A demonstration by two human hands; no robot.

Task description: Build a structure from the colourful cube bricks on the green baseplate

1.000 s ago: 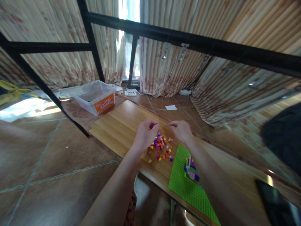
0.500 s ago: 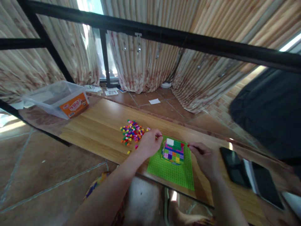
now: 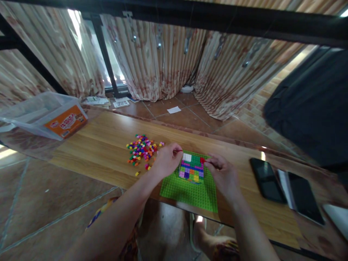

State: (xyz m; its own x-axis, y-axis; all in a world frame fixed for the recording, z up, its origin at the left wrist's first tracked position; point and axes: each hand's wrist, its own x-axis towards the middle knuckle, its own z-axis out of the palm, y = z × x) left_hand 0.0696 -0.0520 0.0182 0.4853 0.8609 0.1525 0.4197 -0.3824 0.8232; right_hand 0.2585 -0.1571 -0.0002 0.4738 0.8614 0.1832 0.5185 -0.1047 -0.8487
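A green studded baseplate (image 3: 187,190) lies near the front edge of a wooden table (image 3: 108,137). On it stands a block of small coloured bricks (image 3: 191,169) with a white patch at its far left corner. My left hand (image 3: 165,161) is pinched at the block's left side, with something small and red at its fingertips. My right hand (image 3: 223,174) is at the block's right side, pinching a small red brick (image 3: 202,160). A loose pile of small coloured bricks (image 3: 141,150) lies to the left of my left hand.
A clear plastic tub (image 3: 46,116) with an orange label sits at the table's left end. Two dark phones (image 3: 265,180) (image 3: 304,197) lie to the right. A dark-clothed person (image 3: 312,105) is at the far right. Curtains and a black frame stand behind.
My hands left the loose pile and moved right to the brick block on the baseplate. The right hand now pinches a red brick at the block's right edge. The view swung right.
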